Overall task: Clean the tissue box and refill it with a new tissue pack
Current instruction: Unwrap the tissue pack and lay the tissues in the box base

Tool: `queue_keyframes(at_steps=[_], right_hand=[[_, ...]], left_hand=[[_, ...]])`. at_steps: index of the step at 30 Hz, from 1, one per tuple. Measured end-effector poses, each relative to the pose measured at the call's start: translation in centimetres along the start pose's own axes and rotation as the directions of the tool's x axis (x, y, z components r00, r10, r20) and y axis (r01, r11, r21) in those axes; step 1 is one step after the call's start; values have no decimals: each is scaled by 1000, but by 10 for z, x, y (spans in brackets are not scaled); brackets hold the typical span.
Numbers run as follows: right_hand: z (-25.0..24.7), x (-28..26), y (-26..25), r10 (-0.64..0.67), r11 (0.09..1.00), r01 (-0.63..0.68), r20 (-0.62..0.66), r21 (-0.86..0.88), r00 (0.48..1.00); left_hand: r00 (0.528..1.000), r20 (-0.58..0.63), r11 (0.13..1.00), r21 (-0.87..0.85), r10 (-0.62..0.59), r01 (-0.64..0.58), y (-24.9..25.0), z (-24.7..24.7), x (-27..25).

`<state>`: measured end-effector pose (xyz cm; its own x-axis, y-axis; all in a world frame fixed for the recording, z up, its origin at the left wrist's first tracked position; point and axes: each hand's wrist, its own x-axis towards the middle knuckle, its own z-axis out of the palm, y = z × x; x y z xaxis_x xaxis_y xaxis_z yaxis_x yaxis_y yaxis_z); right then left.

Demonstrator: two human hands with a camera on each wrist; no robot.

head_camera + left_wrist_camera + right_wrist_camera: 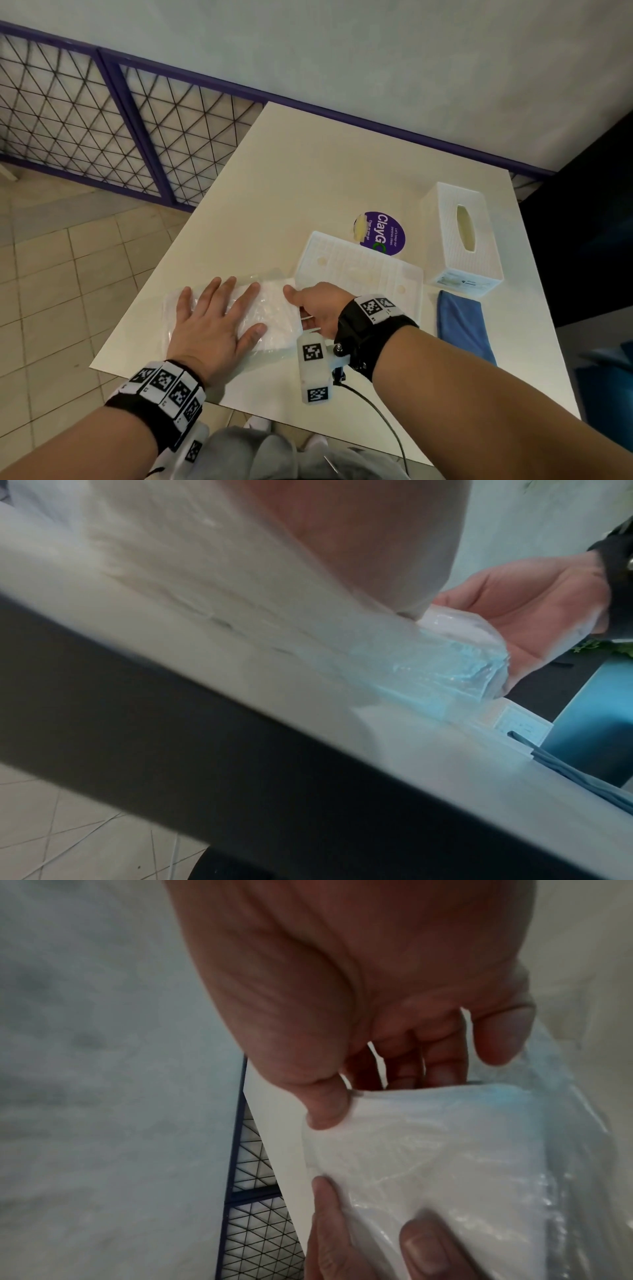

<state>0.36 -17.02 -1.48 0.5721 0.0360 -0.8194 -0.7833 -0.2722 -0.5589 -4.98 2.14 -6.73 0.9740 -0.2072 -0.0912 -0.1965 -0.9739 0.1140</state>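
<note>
A new tissue pack in clear plastic wrap lies flat near the table's front edge. My left hand presses on it with fingers spread and straight. My right hand grips the pack's right end; in the right wrist view the thumb and fingers pinch the tissue pack at its open end. The white tissue box cover stands upright at the right, slot on top. Its flat white base lies just beyond my right hand.
A folded blue cloth lies at the right near the table edge. A round purple sticker is on the tabletop between base and cover. A purple mesh fence and tiled floor lie to the left.
</note>
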Motion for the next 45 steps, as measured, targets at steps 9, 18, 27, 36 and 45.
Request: queue_keyframes(at_steps=[9, 18, 27, 36, 45], right_hand=[[-10, 11, 0, -92, 995, 95, -116, 20, 989], [-17, 2, 3, -1, 993, 14, -115, 116, 993], [-31, -27, -9, -144, 988, 134, -143, -79, 979], [-122, -111, -37, -577, 795, 422, -330, -435, 747], [-137, -125, -31, -646, 753, 651, -293, -94, 705]], left_hand=[[1000, 14, 1000, -11, 15, -15, 1, -5, 1], [986, 164, 998, 47, 38, -46, 2, -13, 1], [983, 183, 1000, 29, -1, -4, 5, -31, -2], [978, 195, 995, 74, -75, 62, -27, -65, -5], [965, 259, -91, -961, 47, 263, 53, -81, 53]])
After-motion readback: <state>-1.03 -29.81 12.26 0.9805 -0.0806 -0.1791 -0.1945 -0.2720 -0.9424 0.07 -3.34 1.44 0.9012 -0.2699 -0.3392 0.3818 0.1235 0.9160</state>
